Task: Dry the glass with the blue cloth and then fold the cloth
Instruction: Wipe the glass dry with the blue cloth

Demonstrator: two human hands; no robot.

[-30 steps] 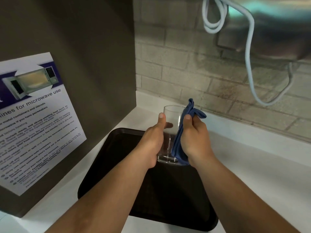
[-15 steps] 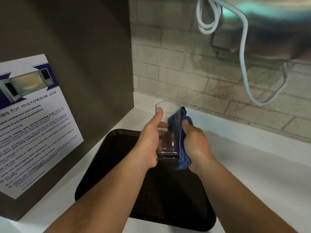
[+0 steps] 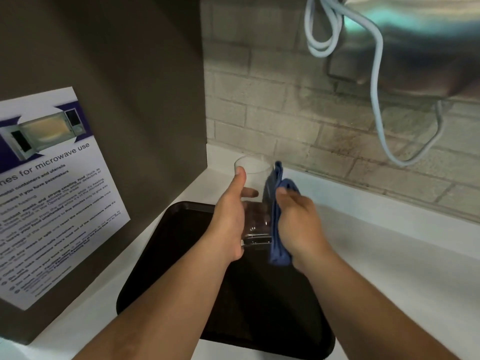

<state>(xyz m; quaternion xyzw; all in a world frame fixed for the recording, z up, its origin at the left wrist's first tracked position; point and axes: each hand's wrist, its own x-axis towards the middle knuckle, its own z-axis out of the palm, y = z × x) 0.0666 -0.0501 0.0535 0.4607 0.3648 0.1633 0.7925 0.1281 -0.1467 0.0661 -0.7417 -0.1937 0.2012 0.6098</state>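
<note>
A clear drinking glass is held upright in the air above the black tray. My left hand grips its left side, thumb up near the rim. The blue cloth is pressed flat against the glass's right side by my right hand, and it runs from just below the rim down past the base. The lower part of the glass is partly hidden by my fingers and the cloth.
A black tray lies on the white counter under my hands. A dark cabinet side with a microwave-use notice stands at left. Behind is a brick wall with a pale cable hanging from a metal appliance.
My right hand has slid the cloth along the right side of the glass; the cloth's top has moved from above the rim to just below it. The glass stays gripped in my left hand.
</note>
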